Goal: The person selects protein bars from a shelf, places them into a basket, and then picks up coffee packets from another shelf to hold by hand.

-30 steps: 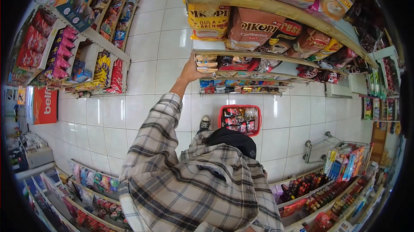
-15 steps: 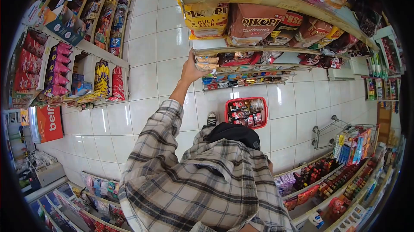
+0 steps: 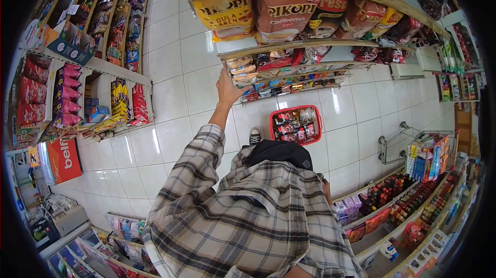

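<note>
My left hand (image 3: 229, 90) reaches forward to the left end of a shelf unit and rests against the edge of a middle shelf, beside small packets (image 3: 242, 70). Its thumb points right, toward the lower shelf; the other fingers run up along the edge, partly hidden. Above it stand a yellow Gula Aren bag (image 3: 225, 15) and a brown Coffeemix bag (image 3: 284, 13). My right hand (image 3: 326, 189) hangs low at my right side, mostly hidden by the plaid shirt, near a small dark thing. A red basket (image 3: 295, 124) with several packets stands on the floor near my shoe.
Snack shelves (image 3: 98, 79) line the left side. A red box (image 3: 64, 160) stands below them. At the right are a wire rack on wheels (image 3: 427, 156) and shelves of bottles (image 3: 392, 200). White floor tiles (image 3: 199, 87) run between the shelf units.
The view has shifted, bringing the coffee bags lower and further left. My left hand still touches the shelf end, with its thumb now stretched out to the right. More of my right hand shows.
</note>
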### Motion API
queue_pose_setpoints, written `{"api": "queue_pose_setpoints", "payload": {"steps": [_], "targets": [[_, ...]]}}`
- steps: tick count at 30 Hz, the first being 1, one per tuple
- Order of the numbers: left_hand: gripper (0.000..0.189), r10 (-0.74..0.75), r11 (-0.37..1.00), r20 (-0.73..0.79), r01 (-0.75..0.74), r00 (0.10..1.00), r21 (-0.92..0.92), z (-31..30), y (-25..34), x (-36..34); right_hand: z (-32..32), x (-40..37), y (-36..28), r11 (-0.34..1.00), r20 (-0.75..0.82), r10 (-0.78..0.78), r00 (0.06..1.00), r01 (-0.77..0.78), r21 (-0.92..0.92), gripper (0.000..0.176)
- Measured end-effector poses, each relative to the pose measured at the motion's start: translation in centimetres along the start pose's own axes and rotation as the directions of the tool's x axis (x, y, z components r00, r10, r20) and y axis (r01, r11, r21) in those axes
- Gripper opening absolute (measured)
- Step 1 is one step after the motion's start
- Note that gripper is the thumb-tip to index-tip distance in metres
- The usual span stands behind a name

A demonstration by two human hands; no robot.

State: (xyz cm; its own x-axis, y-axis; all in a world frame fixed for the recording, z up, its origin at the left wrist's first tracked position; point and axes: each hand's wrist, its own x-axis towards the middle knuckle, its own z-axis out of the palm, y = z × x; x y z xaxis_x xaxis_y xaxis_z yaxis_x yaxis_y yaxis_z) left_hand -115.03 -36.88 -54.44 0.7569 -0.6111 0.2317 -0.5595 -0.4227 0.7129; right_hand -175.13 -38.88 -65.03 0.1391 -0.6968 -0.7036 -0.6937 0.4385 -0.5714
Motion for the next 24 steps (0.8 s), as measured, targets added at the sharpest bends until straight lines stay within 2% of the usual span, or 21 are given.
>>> {"api": "queue_pose_setpoints", "payload": {"steps": [2,5,7,9,10,11,13,15,16,17,19,20,21,22,23,24], "targets": [[0.119,0.042,0.998,-0.112,-0.036,0.993,0.053,0.4,-0.2,-1.3,0.2,-0.2,1.1,0.996,-0.022,-0.074,0.997,0.075,0.038,0.058],[0.118,-0.041,0.999,-0.205,0.042,0.978,0.001,1.5,-0.4,-3.7,-0.2,0.6,3.9,0.993,-0.144,-0.083,0.986,0.070,-0.091,0.055],[0.092,-0.091,0.996,-0.227,0.087,0.970,-0.028,3.1,-0.8,-6.3,-0.7,-1.0,0.8,0.999,-0.291,0.023,0.957,-0.029,-0.017,0.052],[0.069,-0.147,0.989,-0.197,0.139,0.969,-0.051,5.7,-2.3,-9.4,-1.4,-0.9,-0.4,0.967,-0.465,0.010,0.885,0.111,0.231,0.050],[0.054,-0.173,0.982,-0.045,0.169,0.984,-0.081,6.5,-2.2,-11.0,-1.8,0.0,-0.1,0.851,-0.481,0.157,0.862,0.129,0.509,0.050],[0.038,-0.193,0.973,0.107,0.204,0.975,-0.107,7.4,-1.8,-12.4,-2.3,1.3,0.4,0.656,-0.462,0.301,0.835,0.170,0.735,0.050],[0.026,-0.129,0.983,0.394,0.170,0.910,-0.071,9.4,-1.1,-15.1,-2.7,3.6,1.2,0.264,-0.307,0.356,0.883,0.220,0.939,0.048],[0.033,-0.205,0.976,0.659,0.201,0.724,0.083,11.5,0.2,-16.7,-1.8,6.9,4.7,0.115,-0.046,0.311,0.949,0.010,0.993,0.046],[0.036,-0.255,0.966,0.755,0.199,0.605,0.166,13.3,1.0,-17.3,-1.0,8.1,4.5,0.081,0.011,0.336,0.942,-0.040,0.996,0.046],[0.038,-0.243,0.970,0.788,0.137,0.566,0.200,15.3,1.7,-17.8,0.6,9.0,3.6,0.044,0.070,0.363,0.929,-0.092,0.995,0.046],[0.041,-0.238,0.964,0.848,0.009,0.473,0.265,19.4,2.5,-18.9,3.4,11.4,3.6,0.019,0.230,0.216,0.949,-0.240,0.971,0.046],[0.050,-0.269,0.951,0.857,-0.020,0.440,0.308,22.3,2.4,-19.6,6.0,13.2,5.1,0.030,0.253,0.330,0.909,-0.278,0.960,0.044],[0.055,-0.336,0.933,0.866,0.003,0.369,0.361,25.3,3.2,-19.6,8.6,14.7,7.4,0.039,0.269,0.443,0.855,-0.319,0.947,0.042],[0.055,-0.309,0.945,0.867,0.023,0.391,0.327,28.7,3.5,-19.8,9.6,15.5,8.3,0.394,0.116,0.358,0.926,-0.263,0.881,0.039],[0.056,-0.282,0.956,0.864,0.045,0.416,0.290,32.4,3.6,-20.2,10.1,16.2,8.5,0.696,0.007,0.213,0.977,-0.157,0.701,0.037],[0.059,-0.242,0.964,0.859,0.013,0.452,0.265,36.3,3.1,-20.4,9.9,16.7,7.9,0.836,-0.068,0.161,0.985,-0.099,0.540,0.033]]}}
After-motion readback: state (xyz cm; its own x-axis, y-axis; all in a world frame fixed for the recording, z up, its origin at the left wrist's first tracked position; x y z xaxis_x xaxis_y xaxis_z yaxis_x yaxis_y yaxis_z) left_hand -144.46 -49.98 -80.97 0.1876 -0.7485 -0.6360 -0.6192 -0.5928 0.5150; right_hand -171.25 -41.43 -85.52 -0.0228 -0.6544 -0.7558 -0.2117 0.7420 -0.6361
